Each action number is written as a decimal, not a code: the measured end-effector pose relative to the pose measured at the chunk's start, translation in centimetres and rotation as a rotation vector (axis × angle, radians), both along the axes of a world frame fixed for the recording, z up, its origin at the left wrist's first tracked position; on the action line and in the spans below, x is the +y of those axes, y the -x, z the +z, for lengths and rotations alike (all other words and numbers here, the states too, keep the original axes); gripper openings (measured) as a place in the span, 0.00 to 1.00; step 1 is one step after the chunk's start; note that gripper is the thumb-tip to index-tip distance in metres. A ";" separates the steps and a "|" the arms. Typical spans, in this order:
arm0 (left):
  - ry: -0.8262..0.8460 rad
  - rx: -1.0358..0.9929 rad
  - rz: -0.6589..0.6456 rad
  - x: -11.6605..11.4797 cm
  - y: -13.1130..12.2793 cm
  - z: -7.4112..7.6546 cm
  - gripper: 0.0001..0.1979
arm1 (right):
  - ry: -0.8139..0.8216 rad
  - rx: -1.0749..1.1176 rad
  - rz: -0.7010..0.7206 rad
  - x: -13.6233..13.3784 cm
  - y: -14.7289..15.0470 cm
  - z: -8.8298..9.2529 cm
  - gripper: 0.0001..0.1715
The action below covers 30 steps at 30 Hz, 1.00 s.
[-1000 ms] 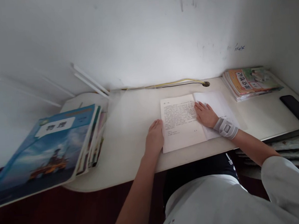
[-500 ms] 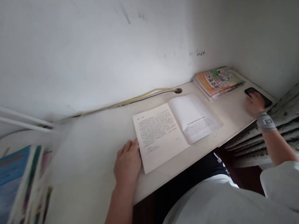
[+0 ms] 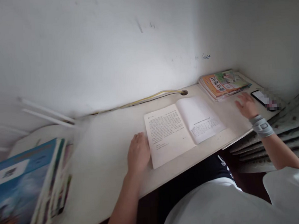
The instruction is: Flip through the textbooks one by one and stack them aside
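Note:
An open book (image 3: pixel 168 134) lies on the white desk, its left page printed and its right page bowed up, partly blank. My left hand (image 3: pixel 139 153) rests on the desk against the book's left edge, fingers curled in and together. Its thumb is hidden, and I see nothing held. Over the desk on the right, my right hand (image 3: pixel 247 105), with a grey band at the wrist, has its fingers apart and empty. Just right of it lies a phone (image 3: pixel 261 97) with a lit screen, partly blurred out.
A stack of booklets (image 3: pixel 223 83) with an orange cover sits at the back right. Blue-covered books (image 3: pixel 24 180) stand at the left. A yellow cable (image 3: pixel 148 95) runs along the wall to a desk hole (image 3: pixel 184 92). A patterned curtain (image 3: pixel 292 133) hangs beside the right edge.
My right hand has come off the phone and moved left towards the book. The phone's screen, dark before, is lit. The view has shifted left; my left hand stays at the book's edge.

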<state>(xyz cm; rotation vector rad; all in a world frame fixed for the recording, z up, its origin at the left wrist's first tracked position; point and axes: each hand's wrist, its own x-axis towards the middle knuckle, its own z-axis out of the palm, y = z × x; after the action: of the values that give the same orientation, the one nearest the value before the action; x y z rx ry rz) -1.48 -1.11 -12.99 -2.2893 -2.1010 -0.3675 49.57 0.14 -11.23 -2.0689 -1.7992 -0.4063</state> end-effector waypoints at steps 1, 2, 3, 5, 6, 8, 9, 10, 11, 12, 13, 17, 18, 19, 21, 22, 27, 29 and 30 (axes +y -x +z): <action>-0.018 0.001 0.020 0.0 -0.4 0.2 0.24 | 0.034 0.006 0.141 0.4 3.2 0.1 0.24; -0.042 -0.005 0.038 0.0 -0.8 0.3 0.24 | 0.082 0.007 0.262 0.8 6.4 0.3 0.24; -0.065 -0.011 0.045 0.0 -1.2 0.4 0.25 | 0.138 0.001 0.364 1.1 9.5 0.5 0.23; -0.094 -0.040 0.035 0.0 -2.0 0.3 0.25 | 0.246 -0.029 0.500 1.8 14.9 0.9 0.23; -0.091 -0.077 0.025 0.0 -2.4 0.1 0.25 | 0.291 -0.044 0.539 2.2 17.0 1.2 0.23; -0.063 -0.187 0.028 0.3 -2.9 -0.4 0.25 | 0.363 -0.059 0.584 3.4 20.3 1.4 0.25; -0.048 -0.248 0.039 0.5 -3.1 -0.7 0.26 | 0.391 -0.063 0.599 4.1 21.5 1.4 0.26; -0.038 -0.308 0.047 0.7 -3.2 -1.0 0.27 | 0.414 -0.066 0.614 4.8 22.4 1.3 0.27; -0.031 -0.362 0.052 0.8 -3.1 -1.3 0.27 | 0.434 -0.070 0.627 5.5 23.2 1.2 0.29; -0.027 -0.409 0.057 0.9 -3.0 -1.5 0.28 | 0.451 -0.073 0.635 6.1 23.7 1.0 0.30; -0.026 -0.448 0.063 0.9 -2.9 -1.6 0.28 | 0.465 -0.076 0.638 6.5 24.1 0.7 0.30; -0.023 -0.517 0.111 0.7 -2.6 -1.7 0.28 | 0.487 -0.093 0.605 6.8 24.8 0.0 0.29; -0.026 -0.514 0.112 0.6 -2.6 -1.7 0.28 | 0.485 -0.097 0.594 6.7 24.8 -0.1 0.29; -0.030 -0.507 0.108 0.5 -2.6 -1.7 0.28 | 0.483 -0.098 0.584 6.6 24.8 -0.1 0.29; -0.037 -0.494 0.103 0.5 -2.8 -1.7 0.28 | 0.482 -0.098 0.569 6.5 24.7 -0.1 0.28; -0.036 -0.492 0.102 0.5 -2.8 -1.7 0.27 | 0.481 -0.095 0.562 6.5 24.6 0.0 0.28; 0.013 -0.487 0.112 0.4 -2.9 -1.2 0.26 | 0.492 -0.059 0.494 7.1 24.0 0.3 0.29; 0.023 -0.457 0.109 0.3 -2.9 -1.0 0.25 | 0.509 -0.050 0.491 7.0 24.0 0.5 0.29; 0.024 -0.438 0.100 0.3 -2.9 -1.0 0.25 | 0.520 -0.051 0.500 6.8 24.2 0.6 0.30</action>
<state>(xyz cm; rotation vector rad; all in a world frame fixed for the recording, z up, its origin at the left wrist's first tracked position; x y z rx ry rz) 1.46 -0.80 -13.95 -2.2666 -2.4017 -0.9185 25.41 6.90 -10.63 -1.7962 -2.5606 0.1703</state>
